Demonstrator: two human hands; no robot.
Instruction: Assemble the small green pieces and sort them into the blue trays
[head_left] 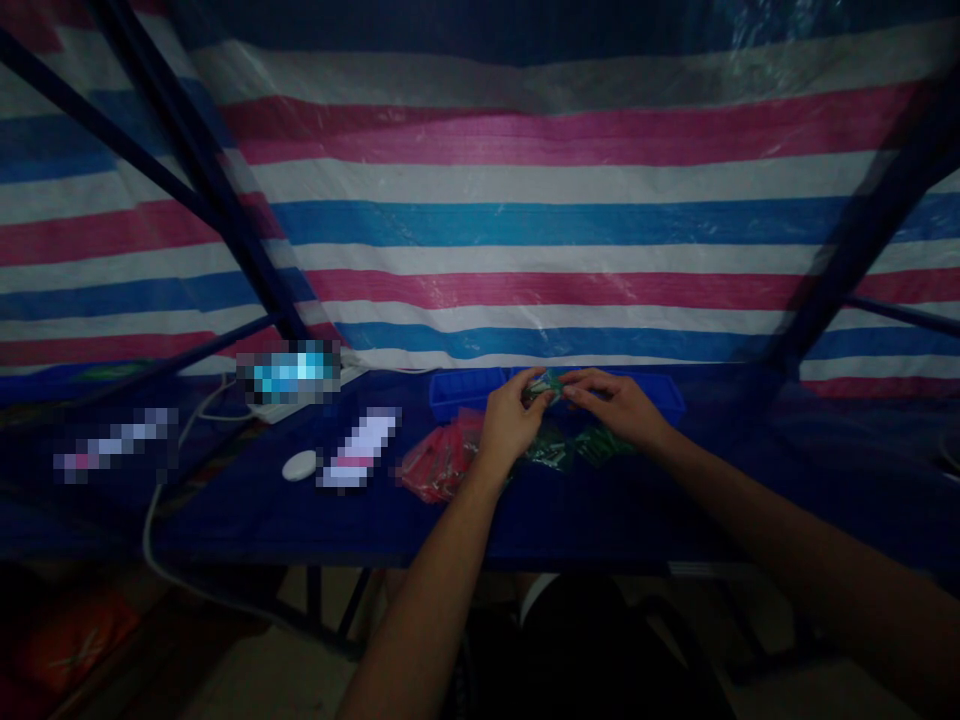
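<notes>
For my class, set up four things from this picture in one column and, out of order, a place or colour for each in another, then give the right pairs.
Column one
1. Small packet
2. Plastic bag beside the left forearm
3. Round disc
4. Sheet

Column two
A. White, lying on the blue table
B. Striped, hanging behind the table
C. At the fingertips of the left hand and right hand
D. Pinkish red and see-through

Right pairs: 1-C, 2-D, 3-A, 4-B
</notes>
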